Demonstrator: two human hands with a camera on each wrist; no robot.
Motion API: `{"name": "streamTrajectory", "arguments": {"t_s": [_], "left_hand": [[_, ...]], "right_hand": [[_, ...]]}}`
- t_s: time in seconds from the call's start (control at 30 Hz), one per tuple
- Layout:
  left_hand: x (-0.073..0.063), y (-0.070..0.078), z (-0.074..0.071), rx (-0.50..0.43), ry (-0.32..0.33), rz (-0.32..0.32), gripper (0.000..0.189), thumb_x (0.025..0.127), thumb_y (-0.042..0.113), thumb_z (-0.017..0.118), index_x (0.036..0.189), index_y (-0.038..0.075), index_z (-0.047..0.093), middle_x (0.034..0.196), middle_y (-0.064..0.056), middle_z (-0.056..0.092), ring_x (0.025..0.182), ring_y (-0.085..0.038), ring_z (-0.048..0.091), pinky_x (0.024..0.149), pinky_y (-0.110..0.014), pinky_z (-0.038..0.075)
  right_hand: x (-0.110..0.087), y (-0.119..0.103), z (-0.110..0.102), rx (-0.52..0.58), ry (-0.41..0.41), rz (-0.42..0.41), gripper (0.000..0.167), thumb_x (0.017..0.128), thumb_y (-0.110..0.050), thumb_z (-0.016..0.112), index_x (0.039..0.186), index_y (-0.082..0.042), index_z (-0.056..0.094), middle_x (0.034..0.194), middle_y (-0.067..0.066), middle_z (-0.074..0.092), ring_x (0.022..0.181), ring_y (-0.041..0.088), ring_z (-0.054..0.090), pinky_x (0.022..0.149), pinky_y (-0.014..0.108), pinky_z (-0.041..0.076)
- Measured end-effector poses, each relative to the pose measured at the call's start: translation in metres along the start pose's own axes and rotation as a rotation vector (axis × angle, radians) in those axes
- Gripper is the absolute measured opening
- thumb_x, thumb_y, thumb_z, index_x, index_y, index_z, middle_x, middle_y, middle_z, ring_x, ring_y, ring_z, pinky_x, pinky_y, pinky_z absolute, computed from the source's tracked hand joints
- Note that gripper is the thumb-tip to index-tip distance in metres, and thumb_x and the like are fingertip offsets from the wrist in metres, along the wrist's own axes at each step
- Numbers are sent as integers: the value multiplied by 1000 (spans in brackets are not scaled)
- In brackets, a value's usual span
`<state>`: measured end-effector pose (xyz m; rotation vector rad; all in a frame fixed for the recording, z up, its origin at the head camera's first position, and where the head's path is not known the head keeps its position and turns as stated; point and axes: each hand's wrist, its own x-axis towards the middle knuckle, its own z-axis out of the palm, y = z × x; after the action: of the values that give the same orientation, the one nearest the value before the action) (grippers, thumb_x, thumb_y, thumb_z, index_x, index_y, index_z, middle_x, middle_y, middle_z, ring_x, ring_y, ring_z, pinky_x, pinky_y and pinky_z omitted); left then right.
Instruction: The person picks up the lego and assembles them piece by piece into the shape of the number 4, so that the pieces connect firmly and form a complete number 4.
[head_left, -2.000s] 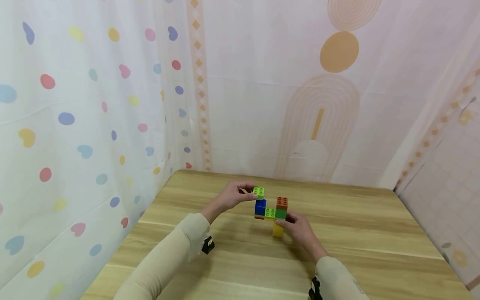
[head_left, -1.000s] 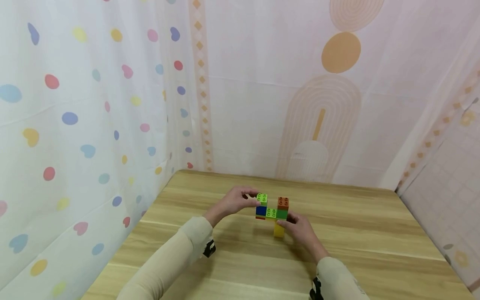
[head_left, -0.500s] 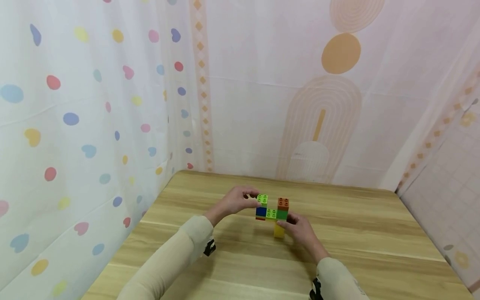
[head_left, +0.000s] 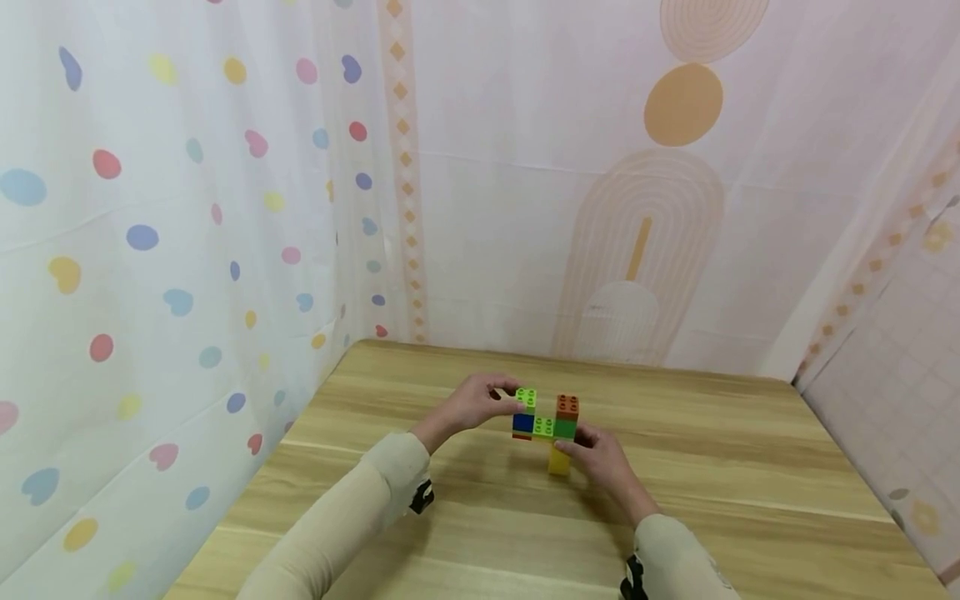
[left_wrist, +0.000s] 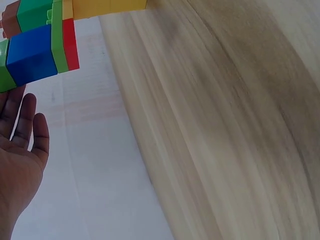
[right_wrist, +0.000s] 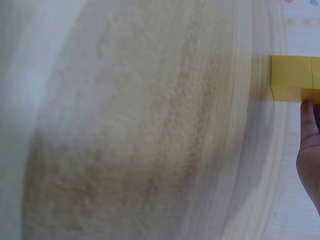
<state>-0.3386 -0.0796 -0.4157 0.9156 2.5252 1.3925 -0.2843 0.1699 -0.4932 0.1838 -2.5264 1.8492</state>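
Observation:
In the head view my left hand (head_left: 474, 402) pinches a lime green toy building block (head_left: 529, 395) that sits on a blue block (head_left: 523, 423). Beneath the blue one shows a red piece (left_wrist: 70, 45). A lime crosspiece (head_left: 543, 427) joins this side to a taller column: an orange-brown block (head_left: 567, 407) over a green block (head_left: 565, 428), over yellow blocks (head_left: 558, 462) at the bottom. My right hand (head_left: 606, 462) grips the column from the right, its thumb across the front. The right wrist view shows a finger against the yellow blocks (right_wrist: 292, 77).
The structure stands on a wood-grain table (head_left: 480, 533). Behind the table hangs a pale curtain (head_left: 495, 250) with an arch print, and a dotted curtain (head_left: 187, 275) borders the left side.
My left hand has lowered the lime block from above the blue block down onto it, moving slightly right. In the last half second little differs. My right hand stays on the column.

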Motion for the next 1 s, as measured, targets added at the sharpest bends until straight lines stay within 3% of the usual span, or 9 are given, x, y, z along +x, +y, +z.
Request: {"name": "streamTrajectory", "arguments": {"t_s": [0.43,0.63,0.83,1.0], "left_hand": [[-3,0,4,-65,11,1,30,94,23,71,120,8,70,106,-1,67,99,-25,61,83,-36,52],[-6,-2,7,-90,36,0,32,95,22,69,124,7,69,110,-3,68,103,-21,61,86,-35,52],[-7,-3,10,-119,39,-6,34,96,26,68,126,10,69,110,-2,68,101,-18,62,84,-34,53],[-14,-6,14,-121,29,-30,43,99,34,63,138,16,60,121,-2,66,110,-18,60,91,-38,51]], "right_hand": [[-2,-3,1,-14,0,22,32,92,-31,73,118,-12,72,114,4,70,106,20,62,94,44,49],[-3,-3,1,-4,2,14,32,91,-31,73,117,-11,72,113,4,70,104,19,62,92,43,50],[-4,-4,1,3,5,12,34,91,-32,73,118,-10,71,113,4,70,104,19,62,92,43,50],[-4,-3,0,14,-2,8,33,92,-30,73,120,-12,71,115,4,70,106,19,62,94,42,49]]}}
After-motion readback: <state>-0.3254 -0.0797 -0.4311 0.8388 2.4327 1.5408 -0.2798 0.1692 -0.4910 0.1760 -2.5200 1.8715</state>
